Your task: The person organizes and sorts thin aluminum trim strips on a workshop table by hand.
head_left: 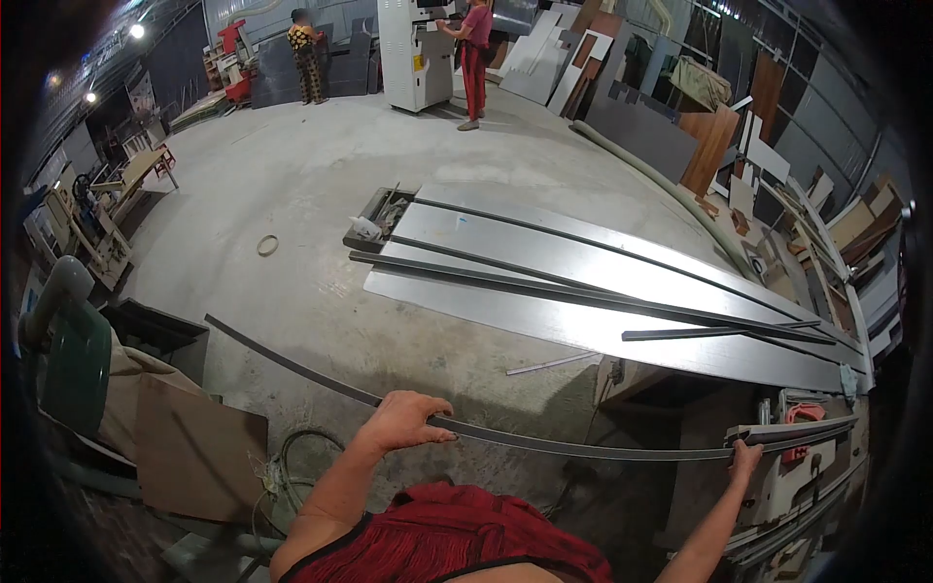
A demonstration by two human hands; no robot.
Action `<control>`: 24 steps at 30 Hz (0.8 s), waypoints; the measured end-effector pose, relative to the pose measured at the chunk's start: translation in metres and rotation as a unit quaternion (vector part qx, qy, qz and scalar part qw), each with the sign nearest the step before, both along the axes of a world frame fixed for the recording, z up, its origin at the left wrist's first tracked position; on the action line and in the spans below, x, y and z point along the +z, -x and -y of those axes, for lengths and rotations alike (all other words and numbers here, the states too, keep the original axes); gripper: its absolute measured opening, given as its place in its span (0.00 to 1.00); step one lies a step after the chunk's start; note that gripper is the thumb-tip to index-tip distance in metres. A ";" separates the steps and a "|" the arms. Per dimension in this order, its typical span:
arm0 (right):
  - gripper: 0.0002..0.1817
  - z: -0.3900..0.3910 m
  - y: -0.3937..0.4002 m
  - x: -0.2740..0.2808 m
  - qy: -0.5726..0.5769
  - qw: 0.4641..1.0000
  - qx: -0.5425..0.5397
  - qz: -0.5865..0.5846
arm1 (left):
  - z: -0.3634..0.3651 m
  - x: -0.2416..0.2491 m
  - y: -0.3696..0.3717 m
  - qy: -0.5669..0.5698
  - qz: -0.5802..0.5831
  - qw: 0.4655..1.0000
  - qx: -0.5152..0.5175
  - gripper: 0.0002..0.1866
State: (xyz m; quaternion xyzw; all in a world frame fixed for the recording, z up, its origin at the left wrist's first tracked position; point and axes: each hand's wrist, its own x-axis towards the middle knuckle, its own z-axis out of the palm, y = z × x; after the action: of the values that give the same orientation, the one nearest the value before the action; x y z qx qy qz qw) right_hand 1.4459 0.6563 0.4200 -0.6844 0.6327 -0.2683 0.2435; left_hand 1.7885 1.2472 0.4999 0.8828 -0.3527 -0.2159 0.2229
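A long, thin dark-grey strip (583, 452) runs across in front of me, bending slightly, its left end out over the floor. My left hand (413, 421) is closed around it left of the middle, thumb and fingers curled over the edges. Farther right, my right hand (745, 455) grips the strip beside a short stack of grey strips (787, 429). Its fingers are partly hidden behind the strip. Beyond my hands, long dark bars (544, 289) and a shorter dark piece (680, 334) lie on a shiny metal table (466, 223) with grooves.
A tray of small items (364, 233) sits at the table's far left end. On the floor are a tape roll (267, 245) and a coiled hose (292, 452). A brown board (199, 452) leans at left. Two people stand at the back, one beside a white cabinet (403, 58).
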 end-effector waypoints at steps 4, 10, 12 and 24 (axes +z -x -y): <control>0.36 0.000 0.001 0.002 -0.021 1.000 -0.012 -0.014 | -0.001 -0.004 0.000 0.012 -0.005 1.000 0.002 0.27; 0.35 -0.013 -0.006 0.015 -0.048 0.999 -0.010 0.011 | 0.001 -0.002 -0.001 -0.005 -0.005 1.000 -0.003 0.28; 0.35 -0.013 -0.007 0.017 -0.056 0.998 -0.016 -0.010 | 0.002 0.001 -0.002 -0.013 0.004 1.000 -0.008 0.28; 0.44 -0.013 -0.004 0.017 -0.084 0.995 -0.010 0.062 | 0.004 0.003 0.000 -0.011 -0.007 1.000 -0.005 0.27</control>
State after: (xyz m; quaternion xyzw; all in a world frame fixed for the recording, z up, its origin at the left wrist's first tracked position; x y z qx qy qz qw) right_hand 1.4502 0.6692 0.4368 -0.6373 0.6434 -0.2589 0.3359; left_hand 1.7885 1.2430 0.5033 0.8817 -0.3537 -0.2268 0.2145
